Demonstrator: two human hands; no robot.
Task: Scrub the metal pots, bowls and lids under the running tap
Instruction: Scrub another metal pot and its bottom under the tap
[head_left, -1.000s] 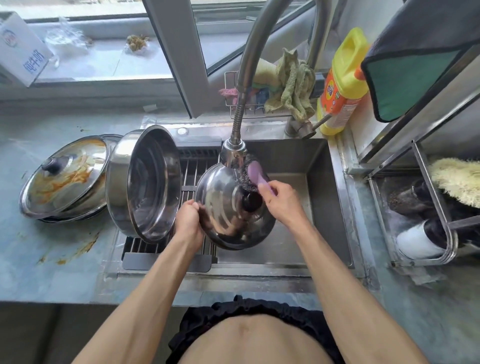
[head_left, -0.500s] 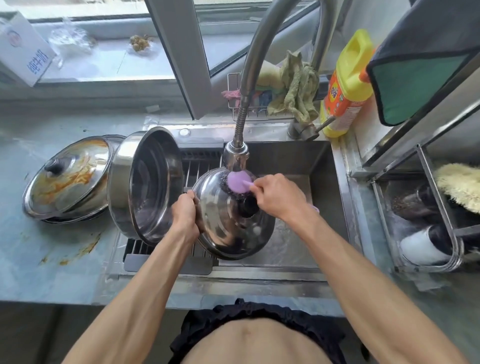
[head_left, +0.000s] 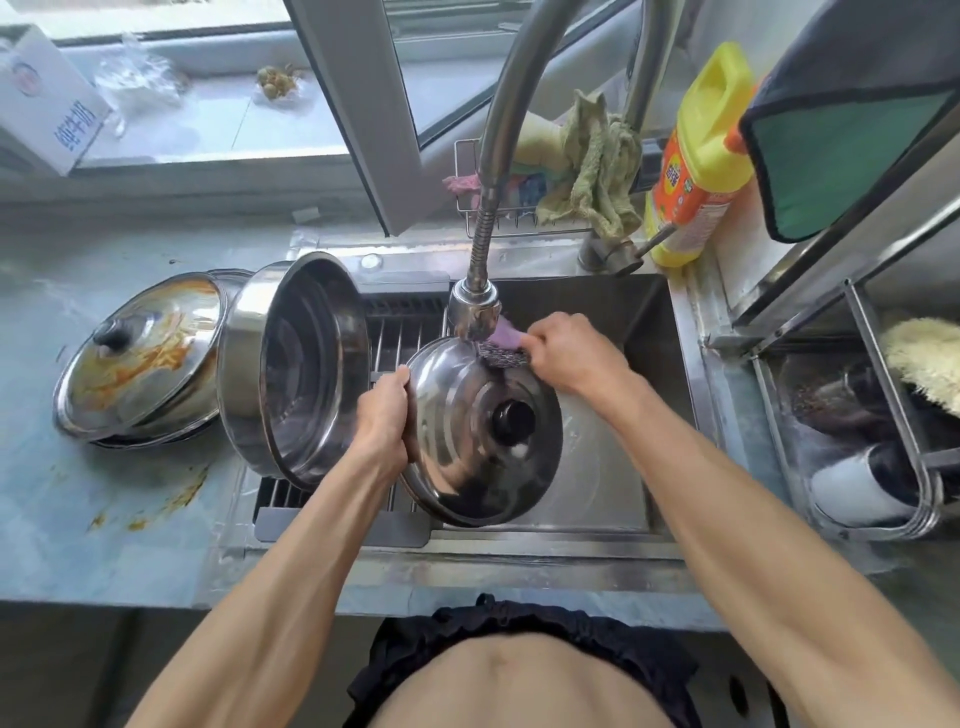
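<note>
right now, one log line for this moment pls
left hand: grips lid rim | right hand: presses scrubber on lid | under tap

Lid (head_left: 467, 436) over sink (head_left: 670, 332) under tap (head_left: 475, 312); pot (head_left: 296, 369) left on rack (head_left: 400, 338).

Left of the left hand (head_left: 383, 415), a tilted pot (head_left: 296, 369) on the drying rack (head_left: 400, 343) blocks sideways passage, with a soiled lid (head_left: 140, 358) on the bench (head_left: 47, 499) beyond. The tap head (head_left: 475, 312) hangs just above the right hand (head_left: 569, 353), limiting clearance upward. Open sink basin (head_left: 639, 332) lies right of the right hand.
</note>
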